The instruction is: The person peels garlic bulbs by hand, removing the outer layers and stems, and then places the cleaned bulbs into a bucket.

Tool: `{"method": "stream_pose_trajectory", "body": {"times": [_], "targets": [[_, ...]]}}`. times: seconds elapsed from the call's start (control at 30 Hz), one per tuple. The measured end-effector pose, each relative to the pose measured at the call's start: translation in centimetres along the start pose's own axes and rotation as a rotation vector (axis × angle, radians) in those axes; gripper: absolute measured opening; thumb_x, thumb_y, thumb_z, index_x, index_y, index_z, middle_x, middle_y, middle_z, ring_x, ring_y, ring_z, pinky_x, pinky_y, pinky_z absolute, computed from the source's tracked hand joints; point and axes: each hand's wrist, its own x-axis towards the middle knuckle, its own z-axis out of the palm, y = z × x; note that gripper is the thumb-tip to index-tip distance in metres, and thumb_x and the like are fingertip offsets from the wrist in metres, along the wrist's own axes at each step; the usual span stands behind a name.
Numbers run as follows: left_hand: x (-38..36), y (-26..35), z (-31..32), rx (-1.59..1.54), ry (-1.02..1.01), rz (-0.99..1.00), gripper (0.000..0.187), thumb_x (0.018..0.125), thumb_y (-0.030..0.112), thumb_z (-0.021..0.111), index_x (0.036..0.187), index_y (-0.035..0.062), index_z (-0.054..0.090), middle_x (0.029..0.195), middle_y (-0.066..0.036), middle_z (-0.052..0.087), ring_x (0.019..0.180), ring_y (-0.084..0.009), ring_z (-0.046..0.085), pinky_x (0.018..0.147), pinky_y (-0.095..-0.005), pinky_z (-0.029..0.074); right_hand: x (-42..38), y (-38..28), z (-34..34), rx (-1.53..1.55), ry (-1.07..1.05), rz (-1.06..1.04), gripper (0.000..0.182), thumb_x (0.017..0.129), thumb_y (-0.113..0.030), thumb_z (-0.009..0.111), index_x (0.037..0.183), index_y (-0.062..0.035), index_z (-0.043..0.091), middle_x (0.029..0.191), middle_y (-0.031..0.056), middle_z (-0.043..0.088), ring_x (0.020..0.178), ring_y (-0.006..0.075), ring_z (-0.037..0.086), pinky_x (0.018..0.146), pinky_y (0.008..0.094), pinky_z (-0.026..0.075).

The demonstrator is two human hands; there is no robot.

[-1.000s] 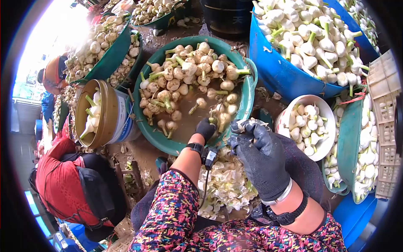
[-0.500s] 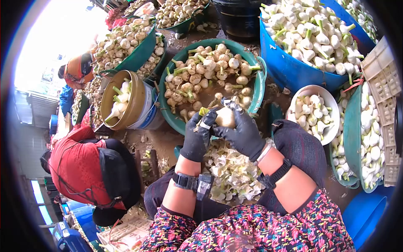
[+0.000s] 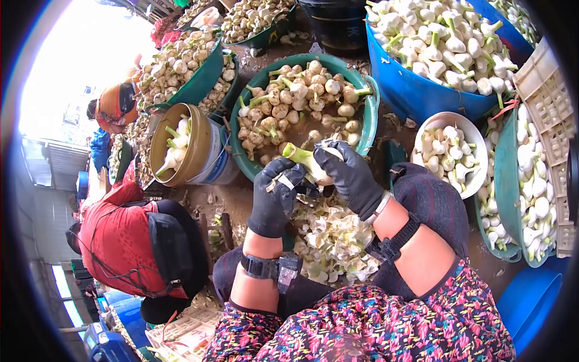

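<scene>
A pale garlic bulb with a thick green stem sits between my two hands, its stem pointing up and left. My left hand, in a dark glove, closes around the bulb's lower left side; a whitish strip lies across its fingers. From the right, my right hand, also gloved, has its fingers closed over the bulb. Parts of the fingertips are hidden behind the bulb. Just beyond, a green tub holds brownish unpeeled garlic bulbs. Below my hands lies a heap of garlic skins.
A white bowl of peeled garlic stands on the right, near a blue tub full of white bulbs. To the left is a bucket with a few bulbs. A person in red bends over at far left.
The garlic bulb has been turned so that its green stem now shows pointing up and left. My left hand has shifted slightly left, and the right hand's fingers have moved over the bulb.
</scene>
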Motion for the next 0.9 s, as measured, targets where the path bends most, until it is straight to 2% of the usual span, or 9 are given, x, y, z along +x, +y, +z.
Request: {"method": "stream_pose_trajectory", "body": {"times": [0.1,0.23,0.33,0.4,0.53,0.67,0.77,0.87,0.9], "targets": [[0.5,-0.5,0.7,-0.243,0.256,-0.116,0.014,0.081,0.003,0.059,0.093,-0.0039,0.059,0.083,-0.009,0.062,0.069,-0.0157,0.061,0.058,-0.0274,0.051,-0.2,-1.0,0.1,-0.076,0.004,-0.016,0.029,0.084,-0.023,0.063,0.100,-0.0019,0.053,0.089,0.0004,0.057,0.082,0.0041,0.050,0.073,0.0202,0.042],[0.2,0.2,0.7,-0.041,0.115,-0.174,0.013,0.082,0.008,0.058,0.090,-0.0022,0.059,0.077,-0.007,0.061,0.062,-0.0153,0.059,0.053,-0.0268,0.048,0.2,0.6,-0.7,-0.051,-0.011,-0.005,0.027,0.085,-0.022,0.062,0.099,-0.0010,0.053,0.087,0.0014,0.057,0.081,0.0059,0.051,0.073,0.0223,0.043],[-0.2,0.0,-0.1,0.075,0.106,-0.172,0.017,0.079,0.008,0.060,0.091,-0.0038,0.059,0.077,-0.009,0.062,0.061,-0.0169,0.061,0.052,-0.0258,0.049,-0.3,0.5,-0.3,-0.417,0.003,-0.229,0.027,0.087,-0.025,0.059,0.095,0.0004,0.054,0.083,0.0048,0.057,0.075,0.0097,0.051,0.070,0.0260,0.043],[-0.3,0.0,-0.3,0.116,0.104,-0.126,0.018,0.077,0.003,0.057,0.093,-0.0046,0.059,0.079,-0.009,0.063,0.063,-0.0156,0.061,0.053,-0.0249,0.049,-0.5,0.2,-0.1,-0.245,-0.009,-0.107,0.031,0.089,-0.032,0.054,0.090,-0.0015,0.056,0.077,0.0037,0.058,0.072,0.0074,0.051,0.066,0.0236,0.042],[-0.6,0.1,-0.4,0.320,0.082,-0.055,0.013,0.081,0.004,0.055,0.090,-0.0011,0.062,0.076,-0.002,0.061,0.061,-0.0078,0.055,0.053,-0.0214,0.044,0.0,-0.6,-0.9,0.307,-0.253,0.670,0.036,0.091,-0.041,0.044,0.092,-0.0078,0.058,0.074,0.0034,0.060,0.052,0.0128,0.058,0.038,0.0226,0.043],[-0.3,0.0,-1.2,0.683,-0.025,0.206,0.027,0.074,-0.006,0.051,0.099,0.0006,0.061,0.083,-0.004,0.063,0.075,-0.0119,0.059,0.068,-0.0251,0.048,-1.7,0.2,-0.4,0.276,-0.393,0.685,0.032,0.091,-0.037,0.045,0.105,-0.0102,0.055,0.073,0.0023,0.061,0.052,0.0122,0.058,0.036,0.0224,0.043],[-0.6,-1.1,-1.7,0.440,-0.044,0.142,0.034,0.074,-0.008,0.052,0.106,-0.0016,0.058,0.095,-0.005,0.063,0.086,-0.0126,0.059,0.078,-0.0259,0.046,-1.3,-1.3,0.4,0.515,-0.438,0.823,0.035,0.090,-0.038,0.048,0.105,-0.0076,0.055,0.078,0.0046,0.062,0.053,0.0137,0.059,0.040,0.0237,0.046],[0.1,-1.9,-2.1,-0.088,0.165,0.051,0.035,0.086,0.009,0.051,0.118,-0.0052,0.049,0.108,-0.010,0.059,0.089,-0.0180,0.060,0.079,-0.0282,0.048,-1.1,-1.1,-0.1,0.559,-0.271,0.743,0.036,0.089,-0.035,0.052,0.106,-0.0041,0.053,0.085,0.0067,0.062,0.065,0.0146,0.061,0.051,0.0266,0.051],[-0.4,-1.1,-2.9,-0.180,0.092,-0.084,0.039,0.088,0.016,0.051,0.120,-0.0051,0.047,0.111,-0.013,0.058,0.091,-0.0200,0.060,0.076,-0.0304,0.051,-0.6,-1.2,-0.6,0.633,-0.496,0.653,0.036,0.089,-0.035,0.052,0.106,-0.0028,0.052,0.087,0.0081,0.061,0.067,0.0152,0.062,0.052,0.0271,0.051]]}}
